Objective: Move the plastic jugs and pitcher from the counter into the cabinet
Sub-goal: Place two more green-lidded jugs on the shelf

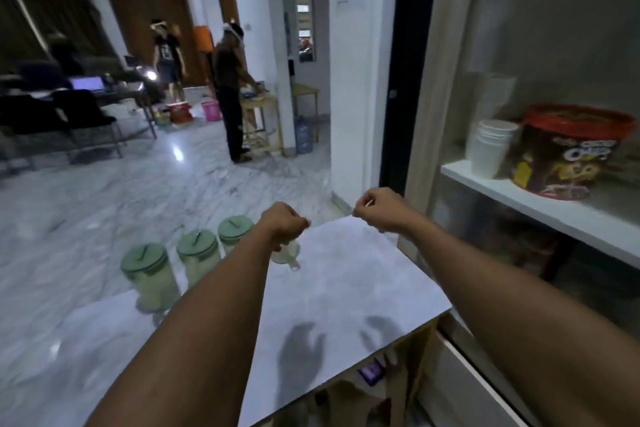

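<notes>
Three clear plastic jugs with green lids stand in a row along the left edge of the grey counter point(346, 288): the nearest jug point(149, 274), the middle jug point(199, 251) and the far jug point(234, 230). A small clear pitcher point(287, 253) sits just behind my left forearm, partly hidden. My left hand point(285, 222) hovers above the pitcher with curled fingers and holds nothing. Near the counter's far edge, my right hand point(379, 208) is raised with its fingers closed, empty. The cabinet point(519, 191) stands open on the right.
On the cabinet's white shelf point(491, 184) stand a stack of white cups point(491, 146) and a red-lidded snack tub point(568, 152). Beyond the counter lies a marble floor point(138, 184). Two people point(232, 87) stand far back among chairs and tables.
</notes>
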A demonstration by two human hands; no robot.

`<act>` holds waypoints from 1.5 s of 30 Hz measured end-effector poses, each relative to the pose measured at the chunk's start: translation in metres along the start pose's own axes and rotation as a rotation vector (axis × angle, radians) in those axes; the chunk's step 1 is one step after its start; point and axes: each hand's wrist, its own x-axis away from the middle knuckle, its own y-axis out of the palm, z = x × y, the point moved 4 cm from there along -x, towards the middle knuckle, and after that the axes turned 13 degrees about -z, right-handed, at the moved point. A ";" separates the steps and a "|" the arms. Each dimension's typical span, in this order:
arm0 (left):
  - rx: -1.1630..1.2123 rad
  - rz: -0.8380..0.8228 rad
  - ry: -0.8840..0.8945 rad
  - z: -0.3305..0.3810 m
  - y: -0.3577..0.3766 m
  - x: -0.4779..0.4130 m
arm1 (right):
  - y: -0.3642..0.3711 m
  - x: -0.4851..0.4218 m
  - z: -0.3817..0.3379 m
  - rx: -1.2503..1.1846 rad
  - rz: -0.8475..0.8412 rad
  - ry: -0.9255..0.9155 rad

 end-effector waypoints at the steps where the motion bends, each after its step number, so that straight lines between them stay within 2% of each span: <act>1: 0.002 0.039 -0.058 -0.025 -0.011 -0.012 | 0.021 -0.026 -0.003 -0.015 -0.065 0.006; 6: 0.042 0.225 -0.327 -0.131 -0.040 -0.081 | 0.119 -0.157 0.014 -0.070 -0.255 0.091; 12: 0.308 0.308 -0.561 -0.198 -0.008 -0.157 | 0.197 -0.262 0.051 -0.119 -0.360 0.246; 19: 0.439 0.383 -0.575 -0.208 0.005 -0.199 | 0.222 -0.305 0.064 -0.157 -0.392 0.252; 25: 0.452 0.397 -0.507 -0.173 -0.011 -0.194 | 0.177 -0.290 0.055 -0.239 -0.367 0.215; 31: 0.527 0.207 -0.295 -0.094 -0.013 -0.156 | 0.083 -0.213 0.044 -0.251 -0.306 0.213; 36: 0.525 -0.006 -0.016 -0.005 0.022 -0.081 | -0.004 -0.088 0.051 -0.286 -0.050 0.184; 40: 0.535 -0.152 0.170 0.063 0.069 -0.005 | -0.061 0.046 0.068 -0.394 0.141 0.204; 42: 0.500 -0.285 0.201 0.097 0.096 0.031 | -0.092 0.120 0.075 -0.434 0.218 0.227; 45: 0.382 -0.574 0.190 0.162 0.142 0.077 | -0.149 0.239 0.091 -0.438 0.324 0.300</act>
